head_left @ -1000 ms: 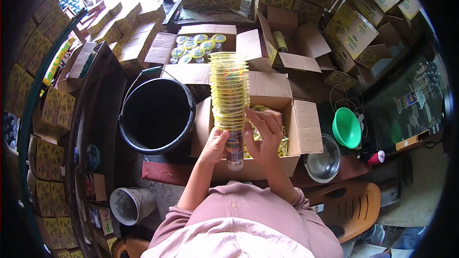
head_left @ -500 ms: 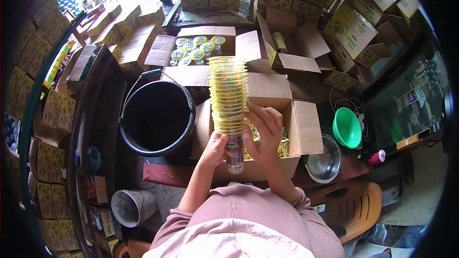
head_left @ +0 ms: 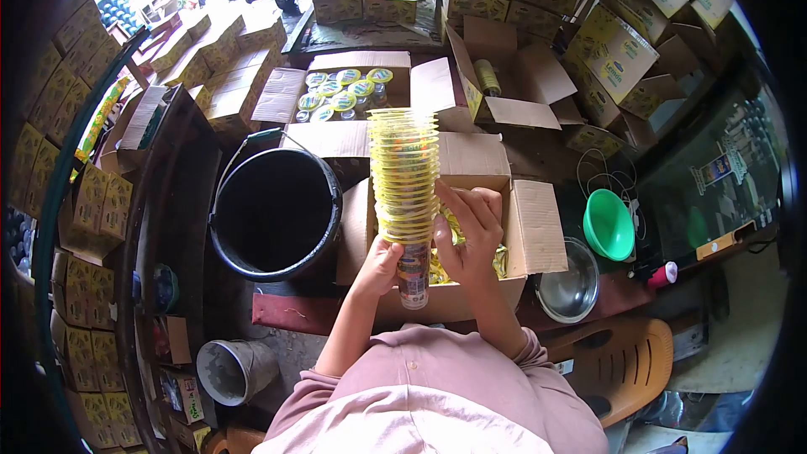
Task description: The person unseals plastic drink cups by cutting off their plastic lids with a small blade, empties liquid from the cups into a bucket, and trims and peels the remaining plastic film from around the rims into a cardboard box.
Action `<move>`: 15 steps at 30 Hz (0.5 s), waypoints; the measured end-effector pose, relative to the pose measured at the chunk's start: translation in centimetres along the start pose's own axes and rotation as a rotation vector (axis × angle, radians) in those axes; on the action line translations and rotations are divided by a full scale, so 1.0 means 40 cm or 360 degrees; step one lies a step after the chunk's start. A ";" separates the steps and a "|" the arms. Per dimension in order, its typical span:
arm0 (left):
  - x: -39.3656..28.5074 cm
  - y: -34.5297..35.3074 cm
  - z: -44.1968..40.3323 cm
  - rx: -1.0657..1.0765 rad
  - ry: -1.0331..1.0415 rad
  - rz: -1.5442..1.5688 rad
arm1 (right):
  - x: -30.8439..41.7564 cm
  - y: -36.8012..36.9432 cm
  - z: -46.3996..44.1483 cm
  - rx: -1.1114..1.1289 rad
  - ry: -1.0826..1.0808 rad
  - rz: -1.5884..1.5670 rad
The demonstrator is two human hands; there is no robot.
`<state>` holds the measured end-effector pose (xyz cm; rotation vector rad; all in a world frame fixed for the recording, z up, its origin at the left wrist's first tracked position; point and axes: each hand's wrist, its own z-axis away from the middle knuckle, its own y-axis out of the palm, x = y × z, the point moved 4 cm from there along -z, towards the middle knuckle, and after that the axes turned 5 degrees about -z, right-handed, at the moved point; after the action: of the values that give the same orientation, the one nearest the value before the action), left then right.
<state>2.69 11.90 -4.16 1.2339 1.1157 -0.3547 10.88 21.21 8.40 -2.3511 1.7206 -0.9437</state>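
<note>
A tall stack of nested clear plastic cups with yellow rims stands nearly upright in front of me, printed labels showing through the lowest cup. My left hand is closed around its lower left side, just under the rims. On the other side, my right hand has its fingertips and thumb on the rims, index finger stretched up along them. Behind the stack is an open cardboard box holding yellow sachets, partly covered by my hands.
Left stands a black bucket, with a grey pail below it. A carton of lidded cups lies ahead, beside another open carton. Right are a green bowl, a metal bowl and an orange chair.
The cup stack sits slightly lower in view, and my right hand has shifted a little against its rims. Both hands stay on the stack.
</note>
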 end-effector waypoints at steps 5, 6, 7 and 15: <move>-0.007 0.000 0.003 0.0031 -0.0043 -0.0098 | -0.009 0.001 0.002 -0.0034 0.0006 0.0000; -0.008 0.000 0.003 0.0039 -0.0037 -0.0107 | -0.010 -0.001 0.000 -0.0013 0.0007 0.0021; -0.007 0.000 0.003 0.0047 -0.0030 -0.0116 | -0.010 -0.004 -0.001 0.0008 0.0008 0.0042; -0.012 0.005 0.008 0.0054 0.0011 0.0028 | 0.003 -0.008 -0.009 -0.0070 -0.0102 0.0115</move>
<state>2.77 11.52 -3.66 1.2749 1.1083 -0.3576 10.97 21.31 8.88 -2.3013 1.8066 -0.8188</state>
